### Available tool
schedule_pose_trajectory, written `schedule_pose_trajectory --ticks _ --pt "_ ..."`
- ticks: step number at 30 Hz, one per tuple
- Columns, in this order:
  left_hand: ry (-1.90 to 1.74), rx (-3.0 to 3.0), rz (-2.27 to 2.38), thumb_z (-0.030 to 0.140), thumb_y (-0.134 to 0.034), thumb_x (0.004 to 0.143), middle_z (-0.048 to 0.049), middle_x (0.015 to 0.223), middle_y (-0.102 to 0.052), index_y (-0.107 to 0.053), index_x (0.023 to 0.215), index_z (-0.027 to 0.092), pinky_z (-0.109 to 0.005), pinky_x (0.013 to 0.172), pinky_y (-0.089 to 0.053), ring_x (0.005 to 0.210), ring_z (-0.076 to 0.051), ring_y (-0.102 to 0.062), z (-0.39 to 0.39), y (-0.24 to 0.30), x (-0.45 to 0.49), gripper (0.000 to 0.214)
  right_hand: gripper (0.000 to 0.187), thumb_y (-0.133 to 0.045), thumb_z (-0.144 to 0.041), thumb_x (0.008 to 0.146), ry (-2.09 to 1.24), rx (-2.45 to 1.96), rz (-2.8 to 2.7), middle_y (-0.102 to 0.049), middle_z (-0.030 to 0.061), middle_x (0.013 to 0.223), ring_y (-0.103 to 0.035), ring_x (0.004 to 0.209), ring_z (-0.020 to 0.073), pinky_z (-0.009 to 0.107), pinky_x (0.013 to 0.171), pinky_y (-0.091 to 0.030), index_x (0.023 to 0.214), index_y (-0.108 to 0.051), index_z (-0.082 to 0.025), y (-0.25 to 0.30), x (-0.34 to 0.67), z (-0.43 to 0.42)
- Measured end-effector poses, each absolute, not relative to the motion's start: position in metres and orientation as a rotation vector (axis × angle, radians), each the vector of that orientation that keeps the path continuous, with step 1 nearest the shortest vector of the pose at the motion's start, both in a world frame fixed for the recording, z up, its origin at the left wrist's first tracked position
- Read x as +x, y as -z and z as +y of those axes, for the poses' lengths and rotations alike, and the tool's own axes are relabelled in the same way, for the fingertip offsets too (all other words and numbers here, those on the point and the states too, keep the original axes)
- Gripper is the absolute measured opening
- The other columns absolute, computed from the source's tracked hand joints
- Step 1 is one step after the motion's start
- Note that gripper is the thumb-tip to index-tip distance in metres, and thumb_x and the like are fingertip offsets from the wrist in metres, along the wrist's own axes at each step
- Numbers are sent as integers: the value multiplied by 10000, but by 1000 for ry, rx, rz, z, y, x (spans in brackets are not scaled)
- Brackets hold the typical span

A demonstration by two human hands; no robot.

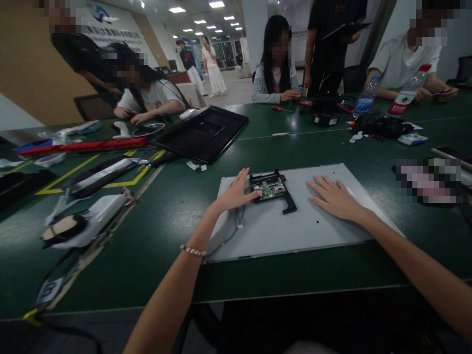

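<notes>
A flat grey-white panel (295, 228), which looks like the back of a display, lies on the green table in front of me. On it sits a black plastic bracket (289, 202) around a green circuit board (271, 191). My left hand (238, 192) is open beside the bracket's left side, its thumb at the board's edge. My right hand (335, 197) rests open with fingers spread on the panel's right part. A thin cable (239, 223) runs from near my left hand down the panel's left side. Neither hand grips anything.
A black monitor housing (206, 130) lies farther back on the table (177, 275). Left are a white device (92, 221), a black tray (101, 172) and red strips (84, 146). Bottles (367, 96), black gear (381, 127) and a phone (452, 156) are right. Several people are across the table.
</notes>
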State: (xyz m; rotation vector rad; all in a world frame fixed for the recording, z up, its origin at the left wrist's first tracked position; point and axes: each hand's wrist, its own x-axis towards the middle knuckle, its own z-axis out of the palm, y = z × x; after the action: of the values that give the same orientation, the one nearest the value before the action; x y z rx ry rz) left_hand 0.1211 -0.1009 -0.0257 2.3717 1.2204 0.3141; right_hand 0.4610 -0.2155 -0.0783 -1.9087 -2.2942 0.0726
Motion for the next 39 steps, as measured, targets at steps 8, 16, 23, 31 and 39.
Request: schedule_pose_trajectory --ticks 8,16,23,31,39 --pt "-397 2280 997 530 -713 709 -194 1584 -223 -114 1548 136 -449 1195 -192 1448 -318 -257 -101 23 122 1103 649 -233 -607 970 -76 -1934 -2298 -233 87 1616 -216 1459 361 634 1119 -226 1525 -309 -278 73 457 -217" --pt "-363 2317 935 496 -721 691 -171 1578 -240 -167 1545 178 -486 1196 -199 1436 -346 -272 -119 12 140 1066 641 -223 -599 972 -78 -1929 -2273 -245 85 1612 -219 1458 364 653 1106 -238 1519 -318 -279 73 453 -217" --pt "-325 2313 844 509 -715 694 -177 1561 -256 -175 1539 186 -538 1175 -232 1424 -369 -278 -143 15 162 1053 598 -152 -507 998 -178 -1897 -2215 -273 80 1602 -204 1467 337 657 1117 -217 1524 -303 -265 74 454 -216" --pt "-299 2309 759 448 -700 684 -140 1574 -224 -154 1547 227 -529 1185 -229 1442 -372 -227 -149 17 166 1044 738 -353 -587 949 -351 -1600 -2208 -240 70 1614 -229 1465 311 542 1157 -269 1572 -90 -289 58 442 -221" --pt "-234 2338 735 472 -678 713 -118 1572 -270 -102 1561 287 -551 1147 -284 1429 -382 -263 -161 13 166 1042 939 -584 -573 832 -397 -1463 -2290 -243 72 1592 -299 1428 350 519 1127 -351 1568 -50 -339 55 437 -226"
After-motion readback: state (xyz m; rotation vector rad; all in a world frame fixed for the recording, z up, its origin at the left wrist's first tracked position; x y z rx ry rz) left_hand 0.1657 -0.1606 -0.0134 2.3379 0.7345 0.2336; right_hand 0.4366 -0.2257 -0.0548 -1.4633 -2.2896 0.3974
